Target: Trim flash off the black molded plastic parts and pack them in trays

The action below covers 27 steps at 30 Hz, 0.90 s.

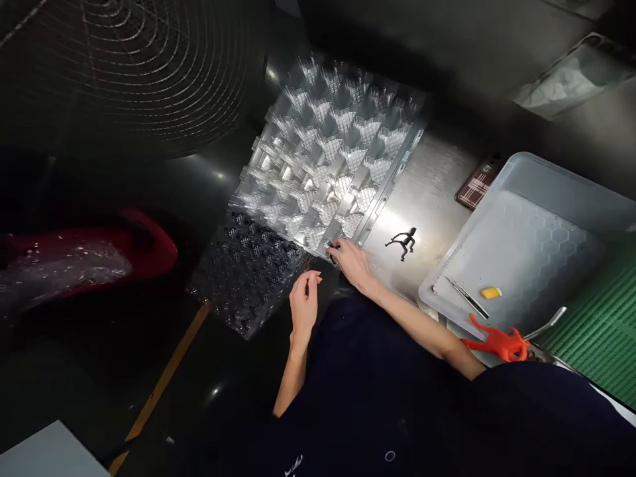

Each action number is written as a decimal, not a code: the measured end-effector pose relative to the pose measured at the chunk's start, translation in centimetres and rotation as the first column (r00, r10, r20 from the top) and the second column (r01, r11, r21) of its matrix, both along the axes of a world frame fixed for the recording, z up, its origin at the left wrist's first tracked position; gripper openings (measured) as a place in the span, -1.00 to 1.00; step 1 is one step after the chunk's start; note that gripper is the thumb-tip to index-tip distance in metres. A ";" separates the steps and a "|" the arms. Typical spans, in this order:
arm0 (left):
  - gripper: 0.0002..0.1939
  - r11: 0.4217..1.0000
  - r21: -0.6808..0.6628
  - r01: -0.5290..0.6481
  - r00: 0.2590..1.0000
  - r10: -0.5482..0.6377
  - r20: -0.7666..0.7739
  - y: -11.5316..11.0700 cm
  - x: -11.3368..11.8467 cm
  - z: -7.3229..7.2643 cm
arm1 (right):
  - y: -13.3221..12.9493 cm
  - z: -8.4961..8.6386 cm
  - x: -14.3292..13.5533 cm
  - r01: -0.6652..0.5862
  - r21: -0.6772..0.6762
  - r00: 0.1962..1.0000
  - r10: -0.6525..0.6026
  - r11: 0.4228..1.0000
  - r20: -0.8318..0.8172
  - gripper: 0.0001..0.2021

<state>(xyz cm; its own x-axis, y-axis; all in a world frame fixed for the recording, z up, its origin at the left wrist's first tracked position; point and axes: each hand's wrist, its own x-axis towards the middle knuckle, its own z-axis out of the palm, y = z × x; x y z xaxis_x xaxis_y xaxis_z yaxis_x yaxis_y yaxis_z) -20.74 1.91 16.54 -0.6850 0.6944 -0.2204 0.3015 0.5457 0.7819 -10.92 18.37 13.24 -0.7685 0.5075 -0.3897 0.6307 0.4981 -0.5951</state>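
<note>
My right hand [352,260] reaches to the near corner of a clear moulded plastic tray [328,159] with several cavities, its fingers closed on a small black part [332,248] at the tray's edge. My left hand [304,306] hovers just below the tray with its fingers loosely curled and nothing in it. A second black, spider-shaped part [403,242] lies on the steel table [432,192] to the right of my right hand. A darker stack of trays [246,275] sits under the clear one's left end.
A grey plastic bin [541,192] stands at right, holding a metal tool [467,297] and a small yellow piece [490,292]. An orange part [497,342] rests on its near rim. A phone [477,185], a red container [89,262], a large fan grille [129,66] and green matting [603,331] surround the table.
</note>
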 end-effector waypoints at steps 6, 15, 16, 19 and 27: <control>-0.74 0.996 -0.073 0.053 0.990 -0.062 -0.128 3.5 1.2 -3.2 | 3.0 -0.8 3.8 0.238 0.091 0.968 -0.244 0.967 0.059 -0.61; -0.78 0.959 -0.131 0.250 0.958 -0.265 -0.113 7.2 2.1 -8.0 | 4.7 -4.3 11.4 0.585 0.305 0.746 -0.646 0.752 0.160 -0.61; -0.79 0.956 -0.129 0.264 0.954 -0.279 -0.112 7.0 2.0 -8.0 | 4.4 -4.5 11.4 0.588 0.294 0.748 -0.645 0.754 0.158 -0.61; -0.81 0.954 -0.115 0.278 0.949 -0.291 -0.121 6.0 1.4 -7.5 | 3.6 -3.2 11.5 0.569 0.264 0.778 -0.613 0.779 0.133 -0.65; -0.72 0.983 -0.086 0.161 0.963 -0.175 -0.203 4.5 0.1 -5.6 | 5.4 3.4 7.8 0.308 0.227 0.951 -0.303 0.924 -0.057 -0.70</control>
<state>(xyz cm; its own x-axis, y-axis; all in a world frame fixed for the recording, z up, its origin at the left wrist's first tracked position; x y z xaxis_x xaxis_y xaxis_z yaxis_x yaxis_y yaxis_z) -20.66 6.38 10.95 -0.5954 0.7919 -0.1354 0.5461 0.5226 0.6547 -3.09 23.73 16.59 -0.5684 0.7927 -0.2203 0.7631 0.4078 -0.5015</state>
